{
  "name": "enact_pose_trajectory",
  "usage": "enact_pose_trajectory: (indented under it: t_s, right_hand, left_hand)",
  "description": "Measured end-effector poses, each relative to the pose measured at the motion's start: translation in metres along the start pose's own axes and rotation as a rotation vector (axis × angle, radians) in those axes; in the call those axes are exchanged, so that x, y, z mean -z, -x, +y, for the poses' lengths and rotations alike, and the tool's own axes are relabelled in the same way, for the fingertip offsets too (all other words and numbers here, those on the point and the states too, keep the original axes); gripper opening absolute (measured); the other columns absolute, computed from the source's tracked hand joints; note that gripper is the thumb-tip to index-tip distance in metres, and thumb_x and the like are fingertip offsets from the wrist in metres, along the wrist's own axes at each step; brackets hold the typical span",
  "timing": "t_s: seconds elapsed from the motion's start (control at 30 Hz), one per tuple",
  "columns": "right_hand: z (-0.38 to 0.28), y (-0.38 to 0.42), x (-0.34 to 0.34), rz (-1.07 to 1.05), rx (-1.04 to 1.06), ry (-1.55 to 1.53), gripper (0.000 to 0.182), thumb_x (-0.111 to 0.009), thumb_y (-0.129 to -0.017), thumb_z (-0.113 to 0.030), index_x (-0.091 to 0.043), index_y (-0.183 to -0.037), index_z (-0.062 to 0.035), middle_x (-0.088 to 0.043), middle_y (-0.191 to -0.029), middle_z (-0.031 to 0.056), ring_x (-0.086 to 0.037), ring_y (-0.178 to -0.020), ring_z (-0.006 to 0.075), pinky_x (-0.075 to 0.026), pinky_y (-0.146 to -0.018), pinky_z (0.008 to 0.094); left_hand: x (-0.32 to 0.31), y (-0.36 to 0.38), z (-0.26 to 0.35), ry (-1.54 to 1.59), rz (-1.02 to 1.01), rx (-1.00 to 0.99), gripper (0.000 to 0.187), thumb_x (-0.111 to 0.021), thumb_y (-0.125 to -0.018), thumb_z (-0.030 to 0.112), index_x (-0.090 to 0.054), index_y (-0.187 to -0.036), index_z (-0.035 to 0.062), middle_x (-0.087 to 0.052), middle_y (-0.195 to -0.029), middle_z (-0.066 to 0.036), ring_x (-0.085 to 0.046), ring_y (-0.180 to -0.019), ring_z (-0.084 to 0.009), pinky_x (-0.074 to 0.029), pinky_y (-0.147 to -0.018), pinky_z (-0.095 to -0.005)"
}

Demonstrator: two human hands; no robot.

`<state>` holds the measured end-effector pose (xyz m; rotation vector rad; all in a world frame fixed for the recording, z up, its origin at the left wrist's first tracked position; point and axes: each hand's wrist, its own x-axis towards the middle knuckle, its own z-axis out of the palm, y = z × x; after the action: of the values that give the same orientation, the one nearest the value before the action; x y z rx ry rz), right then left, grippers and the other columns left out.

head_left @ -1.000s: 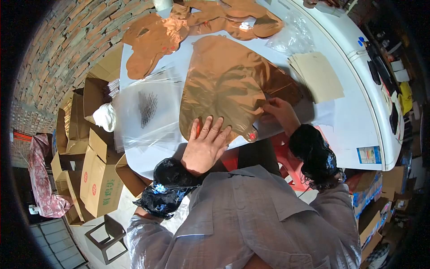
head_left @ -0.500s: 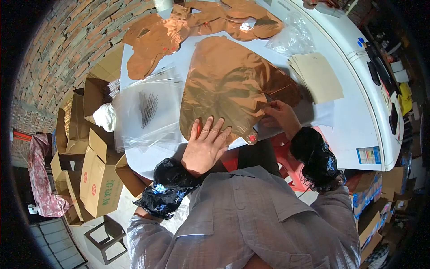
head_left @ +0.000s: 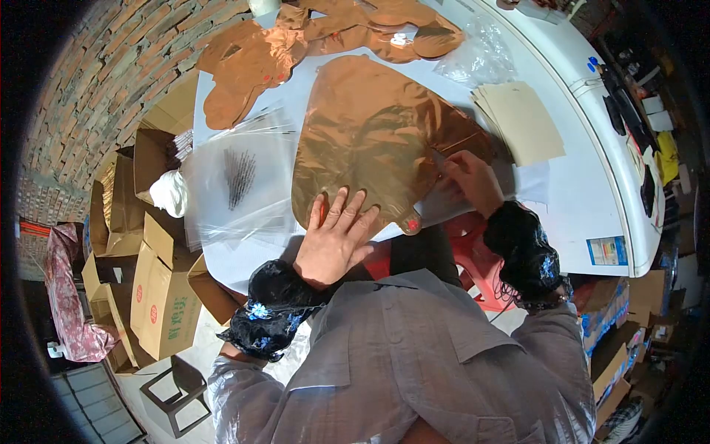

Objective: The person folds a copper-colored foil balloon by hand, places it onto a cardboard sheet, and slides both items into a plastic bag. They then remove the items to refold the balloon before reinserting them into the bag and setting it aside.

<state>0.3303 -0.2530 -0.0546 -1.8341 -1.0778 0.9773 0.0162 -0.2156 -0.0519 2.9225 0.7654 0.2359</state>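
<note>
1. Copper foil sheet: the big one, lies flat on the white tabletop, right in front of the person; surface creased, mostly toward its right side.
2. Left hand: palm down, fingers spread wide, fingertips resting on the sheet's near left edge; not gripping.
3. Right hand: at the sheet's right side, thumb and fingers drawn in narrow, fingertips next to a creased part; cannot tell what, if anything, is pinched.
4. Red spot: on a small rounded tab at the sheet's near edge, between the two hands.
5. Clear plastic bags: flat stack left of the sheet, dark print on top.
6. More copper foil pieces: overlapping along the far side of the tabletop, some with red marks.
7. Crumpled clear plastic: far right, just beside those pieces.
8. Beige sheets: fanned stack, right of the big sheet.
9. Cardboard boxes: grouped left of the tabletop; white bundle near the bags.
10. Red stool: partly visible below the tabletop's near edge; dark stool on the floor, lower left.
11. Brick wall: upper left.
</note>
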Motion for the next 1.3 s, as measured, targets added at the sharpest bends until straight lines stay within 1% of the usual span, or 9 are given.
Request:
enact_pose_trajectory:
  t_s: [0.2,0.3,0.43,0.53,0.73,0.83,1.07,1.17,1.3]
  right_hand:
    - [0.011,-0.002,0.012,0.1,0.023,-0.021,0.026,-0.057,-0.097,-0.025,-0.064,-0.107,-0.0022,-0.071,-0.088,0.0102,-0.069,-0.072,0.0173,-0.056,-0.062,0.0324]
    - [0.012,0.003,0.021,0.119,0.031,-0.024,0.023,-0.057,-0.098,-0.025,-0.062,-0.109,-0.0052,-0.067,-0.082,0.0048,-0.064,-0.069,0.0108,-0.052,-0.06,0.0244]
    - [0.045,-0.003,0.027,0.156,0.08,-0.033,0.022,-0.055,-0.099,-0.024,-0.062,-0.11,-0.0065,-0.067,-0.083,0.0048,-0.064,-0.07,0.0113,-0.052,-0.061,0.0252]
    - [0.025,0.014,0.024,0.138,0.02,-0.131,0.02,-0.054,-0.1,-0.022,-0.062,-0.11,-0.007,-0.066,-0.086,0.0054,-0.064,-0.07,0.0114,-0.053,-0.062,0.0254]
    - [0.076,-0.017,0.037,0.191,0.282,0.063,0.018,-0.055,-0.099,-0.018,-0.062,-0.11,-0.0067,-0.067,-0.088,0.0046,-0.064,-0.075,0.0101,-0.053,-0.066,0.025]
    - [0.015,-0.024,0.038,0.111,0.378,0.039,0.017,-0.056,-0.098,-0.016,-0.062,-0.11,-0.0053,-0.068,-0.091,0.007,-0.066,-0.078,0.0132,-0.053,-0.069,0.0277]
    - [-0.057,-0.157,0.031,0.395,0.944,0.821,0.026,-0.055,-0.091,-0.011,-0.059,-0.114,-0.0006,-0.065,-0.109,0.0173,-0.064,-0.102,0.0313,-0.05,-0.086,0.0409]
    - [-0.064,-0.234,0.032,0.477,0.778,1.266,0.037,-0.056,-0.086,-0.013,-0.057,-0.121,-0.0029,-0.063,-0.116,0.0179,-0.061,-0.109,0.0304,-0.048,-0.093,0.0417]
    - [-0.052,-0.3,0.04,0.378,0.574,1.53,0.026,-0.057,-0.085,-0.015,-0.068,-0.106,-0.0055,-0.069,-0.104,0.0156,-0.067,-0.098,0.0305,-0.054,-0.082,0.0408]
  left_hand:
    - [0.022,0.009,-0.012,0.154,0.005,0.005,0.073,-0.067,-0.083,0.044,-0.042,-0.145,0.0137,-0.032,-0.155,-0.013,-0.023,-0.146,-0.0337,-0.019,-0.116,-0.0559]
    - [0.052,0.027,-0.044,0.113,0.112,0.225,0.058,-0.063,-0.092,0.03,-0.045,-0.143,0.0113,-0.036,-0.153,-0.013,-0.025,-0.146,-0.033,-0.022,-0.116,-0.0529]
    - [0.088,0.065,-0.079,0.09,0.398,0.445,0.04,-0.056,-0.096,0.01,-0.052,-0.136,0.007,-0.044,-0.147,-0.016,-0.034,-0.141,-0.037,-0.034,-0.112,-0.044]
    - [0.088,0.09,-0.085,0.085,0.431,0.55,0.038,-0.053,-0.098,0.01,-0.051,-0.137,0.0089,-0.045,-0.146,-0.016,-0.035,-0.14,-0.0369,-0.035,-0.111,-0.0419]
    - [0.08,0.094,-0.068,0.16,0.394,0.619,0.042,-0.054,-0.095,0.005,-0.051,-0.137,0.0074,-0.041,-0.15,-0.016,-0.03,-0.143,-0.0362,-0.034,-0.112,-0.0419]
    - [0.072,0.084,-0.062,0.169,0.37,0.593,0.04,-0.053,-0.097,0.01,-0.051,-0.136,0.0055,-0.04,-0.151,-0.016,-0.029,-0.143,-0.0378,-0.031,-0.113,-0.0435]
    - [0.057,0.049,-0.043,0.265,0.383,0.501,0.042,-0.057,-0.094,0.008,-0.052,-0.136,0.006,-0.038,-0.152,-0.017,-0.029,-0.143,-0.0396,-0.031,-0.113,-0.0462]
    - [0.051,0.044,-0.04,0.265,0.376,0.519,0.042,-0.057,-0.093,0.007,-0.053,-0.135,0.0061,-0.038,-0.152,-0.017,-0.029,-0.143,-0.0397,-0.031,-0.113,-0.047]
    - [0.05,0.046,-0.041,0.301,0.394,0.566,0.041,-0.057,-0.092,0.006,-0.054,-0.133,0.0051,-0.039,-0.15,-0.017,-0.029,-0.143,-0.0401,-0.032,-0.112,-0.0475]
